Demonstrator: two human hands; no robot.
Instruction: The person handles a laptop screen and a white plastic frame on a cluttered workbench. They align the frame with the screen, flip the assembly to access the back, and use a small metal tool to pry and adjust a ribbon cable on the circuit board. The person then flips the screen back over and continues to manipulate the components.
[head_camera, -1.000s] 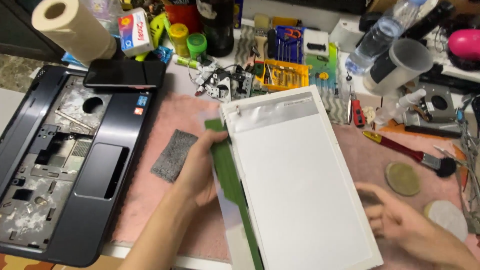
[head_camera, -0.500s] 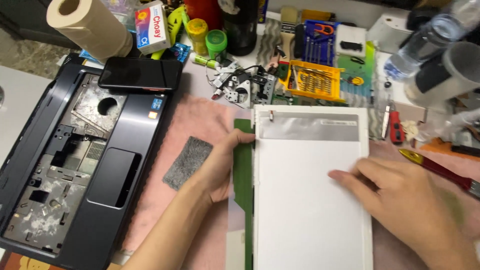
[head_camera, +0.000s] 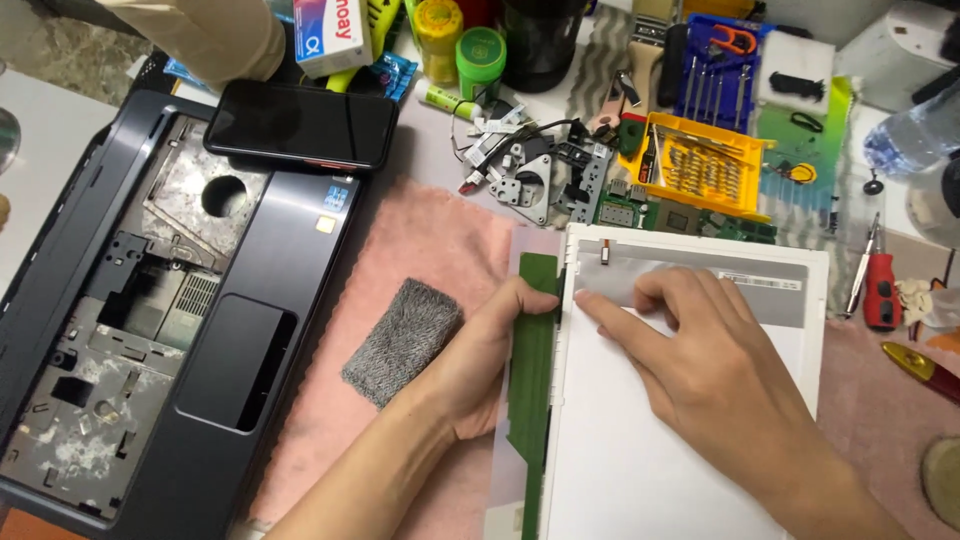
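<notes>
**Thin panel held flat on the pink mat**

Cluttered with tools and parts, the counter (head_camera: 60, 130) carried a pink mat (head_camera: 420, 250) across its middle, and on that mat, toward the counter's near right edge, lay the white display panel (head_camera: 640, 440) with a grey band across its far end. A narrow green circuit strip (head_camera: 533, 370) ran along the panel's left edge.

The left hand (head_camera: 470, 370) sat at that edge, its grip spread rather than closed — thumb laid on the green strip, palm resting on the mat. The right hand (head_camera: 700, 370) lay flat on the panel face, fingers extended and pressed against the grey band, pinching nothing.

Judging by its look, the panel was light, thin and stiff but brittle; it would likely crack if flexed or pressed hard at one spot. Its smooth face seemed slippery, so the long side edges were the safer places to hold, clear of the green strip and its fine connectors.

A grey pad (head_camera: 402, 340) lay just left of the left hand. An opened laptop base (head_camera: 150, 330) filled the counter's left side, a black phone (head_camera: 300, 125) resting on its far corner. A yellow bit case (head_camera: 705, 165) sat beyond the panel — a red screwdriver (head_camera: 880, 290) to its right.
</notes>
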